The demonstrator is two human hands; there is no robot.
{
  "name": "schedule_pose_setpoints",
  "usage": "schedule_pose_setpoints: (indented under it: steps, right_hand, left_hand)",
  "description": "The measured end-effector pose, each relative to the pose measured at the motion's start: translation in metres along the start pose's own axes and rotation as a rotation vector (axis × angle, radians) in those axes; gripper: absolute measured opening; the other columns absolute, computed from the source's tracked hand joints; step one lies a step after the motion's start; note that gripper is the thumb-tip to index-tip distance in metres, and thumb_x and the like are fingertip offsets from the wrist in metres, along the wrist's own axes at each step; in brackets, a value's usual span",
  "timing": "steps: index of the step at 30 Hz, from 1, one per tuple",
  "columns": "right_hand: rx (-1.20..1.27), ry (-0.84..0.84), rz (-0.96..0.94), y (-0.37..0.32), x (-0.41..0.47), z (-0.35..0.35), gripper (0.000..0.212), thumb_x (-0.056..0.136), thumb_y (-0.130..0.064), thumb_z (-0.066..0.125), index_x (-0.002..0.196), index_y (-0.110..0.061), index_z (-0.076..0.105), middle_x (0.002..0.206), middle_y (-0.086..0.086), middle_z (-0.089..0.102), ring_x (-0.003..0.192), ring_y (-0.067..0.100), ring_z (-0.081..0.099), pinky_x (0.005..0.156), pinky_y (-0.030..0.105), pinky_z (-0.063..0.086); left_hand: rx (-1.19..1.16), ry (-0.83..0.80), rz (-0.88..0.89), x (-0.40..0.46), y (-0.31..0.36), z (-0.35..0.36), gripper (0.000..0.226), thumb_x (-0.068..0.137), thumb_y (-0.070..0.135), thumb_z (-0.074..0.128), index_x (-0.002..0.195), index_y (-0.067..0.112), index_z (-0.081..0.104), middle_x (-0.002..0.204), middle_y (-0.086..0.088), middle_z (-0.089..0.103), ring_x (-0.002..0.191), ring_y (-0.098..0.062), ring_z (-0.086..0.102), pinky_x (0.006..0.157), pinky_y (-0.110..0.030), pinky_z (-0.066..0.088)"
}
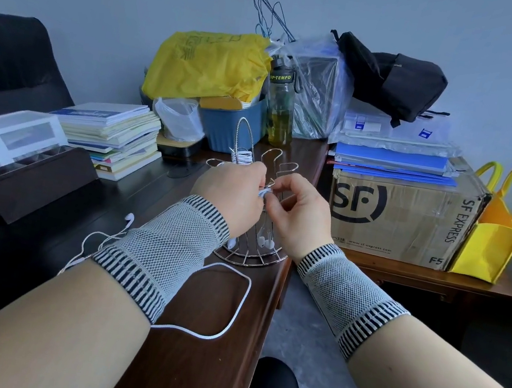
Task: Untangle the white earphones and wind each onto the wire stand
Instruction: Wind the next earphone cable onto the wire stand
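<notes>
Seen from the head: left hand [230, 191] and right hand [300, 212] meeting at the wire stand [256, 214], fingers [277, 185] of both pinched on a small wad of white earphone cord [264, 191]. Stand arm running away from the body. Loose cord [231, 303] trailing back on the surface [189, 366], nearer the left arm.

A dark wooden desk [212, 346] ran up the frame's middle. On it stood a wire stand [250, 253], with loose white earphones [229, 316] trailing lower centre. A book stack [117, 133] lay upper left, a blue tub [231, 127] and a water bottle [280, 111] behind.
</notes>
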State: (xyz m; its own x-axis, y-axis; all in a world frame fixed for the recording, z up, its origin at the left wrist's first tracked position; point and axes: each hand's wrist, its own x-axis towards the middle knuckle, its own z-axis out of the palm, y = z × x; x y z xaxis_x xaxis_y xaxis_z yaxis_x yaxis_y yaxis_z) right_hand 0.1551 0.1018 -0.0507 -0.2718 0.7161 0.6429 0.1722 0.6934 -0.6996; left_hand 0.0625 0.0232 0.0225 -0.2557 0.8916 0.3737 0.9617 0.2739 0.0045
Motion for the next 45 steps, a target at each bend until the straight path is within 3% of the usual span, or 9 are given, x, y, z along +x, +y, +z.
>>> schedule_pose_setpoints:
  steps: [11, 16, 23, 26, 30, 33, 39, 42, 45]
  right_hand:
    - [0.094, -0.049, 0.089, -0.002, 0.002, -0.001, 0.015, 0.083, -0.010, 0.068, 0.081, -0.022, 0.059, 0.075, -0.014, 0.057, 0.055, 0.002, 0.050, 0.066, 0.026, 0.050]
    - [0.397, -0.001, 0.310, -0.008, 0.006, -0.002, 0.023, 0.090, -0.007, 0.057, 0.077, -0.026, 0.060, 0.071, -0.008, 0.062, 0.061, 0.012, 0.058, 0.069, 0.036, 0.054]
    - [0.474, -0.081, 0.467, -0.019, 0.011, -0.005, 0.027, 0.088, -0.031, 0.065, 0.061, -0.025, 0.065, 0.050, -0.013, 0.055, 0.058, 0.012, 0.054, 0.060, 0.029, 0.045]
    - [0.471, -0.120, 0.565, -0.024, 0.016, -0.009, 0.030, 0.082, -0.032, 0.069, 0.053, -0.025, 0.067, 0.055, -0.008, 0.057, 0.061, 0.016, 0.053, 0.058, 0.029, 0.040]
    - [0.495, -0.176, 0.735, -0.030, 0.021, -0.013, 0.020, 0.079, -0.034, 0.069, 0.077, -0.014, 0.071, 0.075, 0.004, 0.064, 0.064, 0.019, 0.053, 0.062, 0.033, 0.039]
    - [0.535, -0.197, 0.828, -0.030, 0.022, -0.012, 0.019, 0.079, -0.035, 0.070, 0.078, -0.016, 0.069, 0.079, 0.002, 0.069, 0.065, 0.016, 0.058, 0.061, 0.028, 0.039]
    - [0.531, -0.224, 0.888, -0.027, 0.024, -0.011, 0.024, 0.078, -0.039, 0.070, 0.085, -0.015, 0.070, 0.092, 0.005, 0.073, 0.072, 0.018, 0.060, 0.062, 0.029, 0.040]
    - [0.505, -0.257, 0.918, -0.026, 0.024, -0.012, 0.028, 0.076, -0.043, 0.070, 0.082, -0.015, 0.069, 0.088, 0.004, 0.070, 0.074, 0.018, 0.057, 0.065, 0.030, 0.041]
    - [0.529, -0.313, 0.952, -0.025, 0.022, -0.015, 0.030, 0.079, -0.045, 0.069, 0.083, -0.015, 0.067, 0.086, 0.002, 0.067, 0.076, 0.018, 0.058, 0.065, 0.030, 0.041]
  left_hand:
    - [0.043, 0.003, 0.017, 0.003, -0.002, 0.002, 0.014, 0.097, 0.030, 0.051, 0.107, 0.021, 0.055, 0.095, -0.003, 0.065, 0.081, -0.020, 0.049, 0.065, -0.033, 0.038]
    - [0.086, 0.062, 0.081, 0.000, -0.005, 0.009, 0.007, 0.100, 0.027, 0.046, 0.097, 0.022, 0.044, 0.083, -0.001, 0.062, 0.074, -0.024, 0.052, 0.060, -0.034, 0.037]
    - [0.084, 0.106, 0.046, -0.007, -0.004, 0.021, 0.023, 0.102, 0.032, 0.041, 0.121, 0.020, 0.045, 0.092, -0.005, 0.070, 0.085, -0.030, 0.066, 0.060, -0.034, 0.036]
    - [0.112, 0.127, 0.029, -0.007, -0.003, 0.024, 0.032, 0.103, 0.031, 0.039, 0.133, 0.022, 0.042, 0.097, -0.006, 0.071, 0.090, -0.030, 0.067, 0.062, -0.034, 0.037]
    - [0.122, 0.157, 0.003, -0.009, -0.004, 0.026, 0.040, 0.103, 0.033, 0.040, 0.142, 0.023, 0.038, 0.098, -0.005, 0.072, 0.091, -0.028, 0.068, 0.065, -0.033, 0.038]
    - [0.085, 0.175, -0.003, -0.012, -0.007, 0.026, 0.040, 0.102, 0.035, 0.042, 0.141, 0.024, 0.042, 0.099, -0.003, 0.072, 0.092, -0.026, 0.068, 0.068, -0.033, 0.042]
    - [-0.246, 0.393, -0.017, -0.031, -0.014, 0.027, 0.026, 0.096, 0.022, 0.055, 0.117, 0.017, 0.068, 0.093, -0.001, 0.076, 0.085, -0.024, 0.071, 0.079, -0.036, 0.055]
    - [-0.449, 0.231, -0.292, -0.029, -0.015, 0.028, 0.031, 0.096, 0.029, 0.051, 0.080, 0.015, 0.074, 0.074, 0.001, 0.074, 0.075, -0.018, 0.070, 0.078, -0.035, 0.056]
    - [-0.991, 0.036, -0.615, -0.024, -0.014, 0.028, 0.036, 0.095, 0.035, 0.054, 0.081, 0.007, 0.072, 0.078, -0.004, 0.075, 0.071, -0.012, 0.073, 0.072, -0.034, 0.060]
